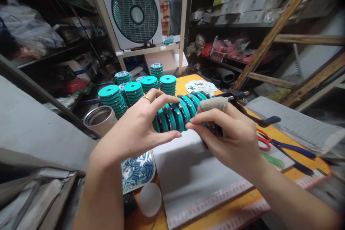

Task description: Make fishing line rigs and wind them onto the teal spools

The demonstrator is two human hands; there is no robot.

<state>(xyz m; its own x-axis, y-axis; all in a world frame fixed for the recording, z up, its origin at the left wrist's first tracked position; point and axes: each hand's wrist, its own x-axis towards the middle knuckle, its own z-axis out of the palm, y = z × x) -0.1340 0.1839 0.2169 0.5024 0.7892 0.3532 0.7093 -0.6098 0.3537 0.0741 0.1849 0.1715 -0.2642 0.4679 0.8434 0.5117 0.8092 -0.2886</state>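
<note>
A row of teal foam spools (175,116), with dark thread and small pale beads or pins between the discs, lies sideways above the table. My left hand (140,118), a gold ring on one finger, is wrapped round the left end of this row. At its near right side, the thumb and a finger of my right hand (229,129) are pinched together against a spool. What sits between those fingertips is too small to make out. A beige cloth finger sleeve (214,104) covers one right finger. Behind the row's right end is a dark clamp-like tool (242,106), partly hidden.
Stacks of teal spools (133,91) stand behind my left hand, near a metal cup (99,116). A tray of small blue pieces (138,170) and a white disc (150,199) lie front left. Orange-handled scissors (264,139) and blue-handled pliers (296,149) lie right of a white board (199,176).
</note>
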